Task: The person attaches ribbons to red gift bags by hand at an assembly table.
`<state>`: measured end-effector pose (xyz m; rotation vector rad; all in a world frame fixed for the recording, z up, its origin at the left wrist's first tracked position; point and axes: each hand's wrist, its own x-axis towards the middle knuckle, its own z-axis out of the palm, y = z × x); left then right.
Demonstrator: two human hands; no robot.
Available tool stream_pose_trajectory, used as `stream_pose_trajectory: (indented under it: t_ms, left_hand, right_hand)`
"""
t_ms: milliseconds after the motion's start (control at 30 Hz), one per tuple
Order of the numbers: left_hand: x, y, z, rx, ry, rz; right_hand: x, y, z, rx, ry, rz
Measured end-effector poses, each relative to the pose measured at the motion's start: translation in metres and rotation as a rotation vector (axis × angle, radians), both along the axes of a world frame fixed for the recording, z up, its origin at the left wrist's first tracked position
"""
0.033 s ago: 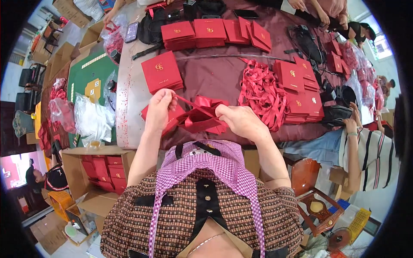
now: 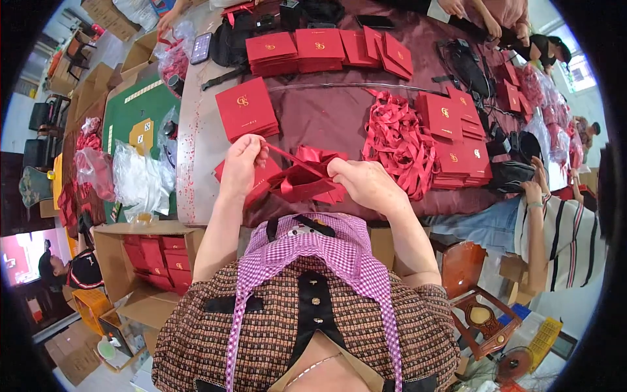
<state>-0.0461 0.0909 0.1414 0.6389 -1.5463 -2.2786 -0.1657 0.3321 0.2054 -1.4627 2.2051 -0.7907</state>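
A: What do the hands hold?

B: The left hand is closed in a pinch on a narrow red ribbon, drawn taut and slanting down to the right. The right hand is closed on the right side of a red bag; whether its fingertips also clasp the ribbon cannot be told.

A: Where is the red bag situated?

B: Between the hands, at the near edge of the cloth-covered tabletop, its mouth partly open. Contact with the cloth beneath is hidden.

A: And the surroundings?

B: A heap of loose red ribbons lies just beyond the right hand, with stacked red packets on its right. A squarer red stack stands beyond the left hand; a row of red stacks occupies the far side. At lower left, a cardboard box contains further red packets.
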Motion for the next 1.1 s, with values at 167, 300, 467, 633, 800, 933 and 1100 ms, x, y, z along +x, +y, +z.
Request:
stream_pose_trajectory:
  t_ms: [167,300,467,633,800,933,1100]
  left_hand:
    - [0.003,-0.007,-0.02,-0.477,-0.102,0.056]
    - [0.019,0.008,0.016,-1.17,0.152,-0.3]
    - [0.025,0.034,0.009,-1.429,0.059,-0.461]
    - [0.02,0.019,-0.015,-0.672,0.02,-0.317]
    - [0.006,-0.036,-0.034,0.411,-0.172,0.22]
    - [0.017,-0.015,-0.028,-0.679,-0.12,0.366]
    - [0.031,0.054,0.049,-1.372,0.269,0.108]
  right_hand:
    - [-0.005,-0.005,-0.01,-0.042,-0.029,-0.053]
    - [-0.013,-0.002,-0.018,0.005,-0.067,-0.088]
    - [-0.016,-0.009,-0.029,0.014,-0.114,-0.078]
    - [-0.017,-0.013,-0.031,0.045,-0.114,-0.054]
    - [-0.019,-0.014,-0.028,0.064,-0.16,-0.058]
    - [-0.019,-0.017,-0.032,0.107,-0.153,-0.062]
    - [-0.02,-0.025,-0.038,0.093,-0.122,-0.075]
